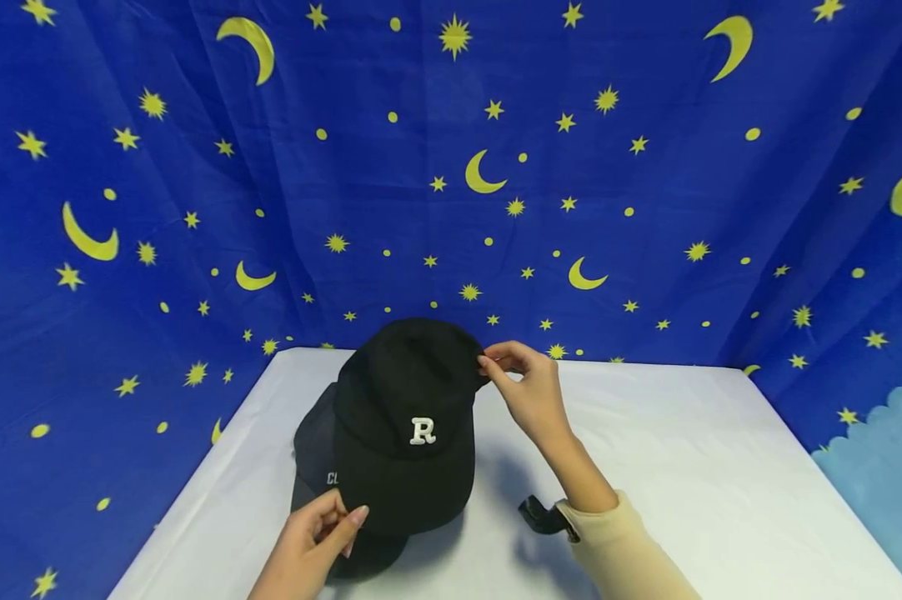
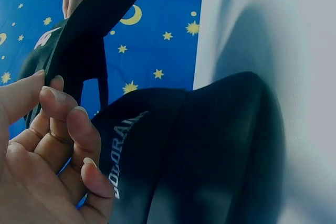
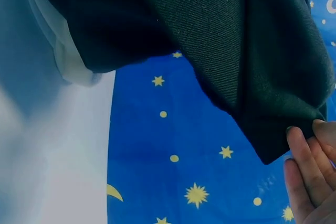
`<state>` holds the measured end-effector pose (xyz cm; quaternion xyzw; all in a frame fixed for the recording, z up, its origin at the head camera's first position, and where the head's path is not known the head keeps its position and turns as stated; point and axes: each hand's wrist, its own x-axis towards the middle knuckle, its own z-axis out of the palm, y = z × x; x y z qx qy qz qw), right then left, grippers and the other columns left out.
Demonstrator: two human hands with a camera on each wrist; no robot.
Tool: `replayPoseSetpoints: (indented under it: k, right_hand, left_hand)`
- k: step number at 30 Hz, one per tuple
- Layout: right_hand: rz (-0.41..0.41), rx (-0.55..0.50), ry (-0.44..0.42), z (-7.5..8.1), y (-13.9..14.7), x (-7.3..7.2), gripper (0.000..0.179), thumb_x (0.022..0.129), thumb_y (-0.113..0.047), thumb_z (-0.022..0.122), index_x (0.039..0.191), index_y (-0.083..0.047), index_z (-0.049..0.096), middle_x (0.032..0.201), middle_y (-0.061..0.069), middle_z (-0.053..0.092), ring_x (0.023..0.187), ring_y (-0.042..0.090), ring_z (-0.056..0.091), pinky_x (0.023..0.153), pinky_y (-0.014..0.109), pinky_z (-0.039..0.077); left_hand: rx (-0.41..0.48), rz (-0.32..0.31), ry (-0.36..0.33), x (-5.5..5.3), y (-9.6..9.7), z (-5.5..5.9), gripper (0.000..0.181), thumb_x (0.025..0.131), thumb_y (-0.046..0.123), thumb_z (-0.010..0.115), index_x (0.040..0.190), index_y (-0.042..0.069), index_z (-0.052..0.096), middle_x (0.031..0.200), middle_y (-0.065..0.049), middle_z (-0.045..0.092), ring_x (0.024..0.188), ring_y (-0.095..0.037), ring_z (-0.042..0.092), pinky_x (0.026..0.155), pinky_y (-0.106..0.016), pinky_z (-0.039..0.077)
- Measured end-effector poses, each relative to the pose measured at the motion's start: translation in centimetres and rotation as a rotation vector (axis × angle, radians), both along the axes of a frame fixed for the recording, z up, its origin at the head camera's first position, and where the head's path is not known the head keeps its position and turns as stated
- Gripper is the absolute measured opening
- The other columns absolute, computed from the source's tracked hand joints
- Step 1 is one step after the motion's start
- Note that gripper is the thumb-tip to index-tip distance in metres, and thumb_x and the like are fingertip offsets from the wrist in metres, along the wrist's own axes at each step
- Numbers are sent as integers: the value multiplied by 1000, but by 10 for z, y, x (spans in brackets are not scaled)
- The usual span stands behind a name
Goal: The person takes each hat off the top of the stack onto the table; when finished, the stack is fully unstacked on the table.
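A black baseball cap [image 1: 402, 383] with a raised white letter R on its front is held up between the two hands. At the brim's near left edge, my left hand [image 1: 312, 537] pinches it between thumb and fingers; the left wrist view shows the brim [image 2: 97, 22] tilted up from that pinch. My right hand [image 1: 529, 392] pinches the cap's back edge on the far right, and in the right wrist view its fingers [image 3: 302, 150] grip a corner of the fabric. Behind and below is a second dark cap [image 1: 312, 442] with pale lettering [image 2: 122, 150], partly hidden by the first.
The caps are over a white-covered table [image 1: 646, 467]. A blue curtain [image 1: 391, 192] with yellow moons and stars hangs behind and at the sides. A black strap-like piece [image 1: 543, 515] sticks out by the right cuff [image 1: 597, 521]. Pale blue cloth [image 1: 882, 467] shows at far right.
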<state>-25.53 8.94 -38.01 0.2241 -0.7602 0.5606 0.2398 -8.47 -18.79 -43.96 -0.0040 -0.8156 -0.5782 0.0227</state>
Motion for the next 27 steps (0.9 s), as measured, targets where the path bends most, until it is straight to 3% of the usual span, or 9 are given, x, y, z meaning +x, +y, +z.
replayPoseSetpoints:
  k: [8, 15, 22, 27]
  right_hand:
    - [-24, -7, 0, 2, 15, 4, 8, 92, -13, 78, 95, -6, 75, 83, 0, 75, 73, 12, 72, 80, 23, 56]
    - [-64, 13, -10, -2, 29, 6, 8, 92, -15, 78, 94, -8, 75, 81, -2, 74, 72, 11, 71, 82, 22, 54]
    - [-83, 14, -47, -10, 36, 9, 8, 92, -15, 78, 94, -8, 76, 82, -1, 74, 73, 12, 71, 80, 21, 55]
    - [-86, -11, -84, -15, 39, 11, 9, 92, -15, 79, 96, -8, 77, 86, 1, 75, 75, 13, 71, 79, 20, 54]
  left_hand:
    - [42, -105, 50, -4, 10, -3, 33, 101, 21, 66, 78, 4, 50, 62, 0, 55, 51, -15, 50, 48, -24, 41]
    - [60, -200, 81, -6, 18, -7, 29, 102, 19, 65, 80, 3, 53, 63, 1, 56, 54, -17, 54, 53, -26, 46]
    - [35, -187, 19, -6, 22, -5, 33, 101, 24, 66, 78, 4, 52, 63, 1, 56, 53, -9, 49, 51, -23, 42]
    - [-2, -180, 22, -7, 24, -6, 35, 99, 25, 69, 74, 7, 53, 59, 3, 56, 51, -5, 47, 51, -23, 42]
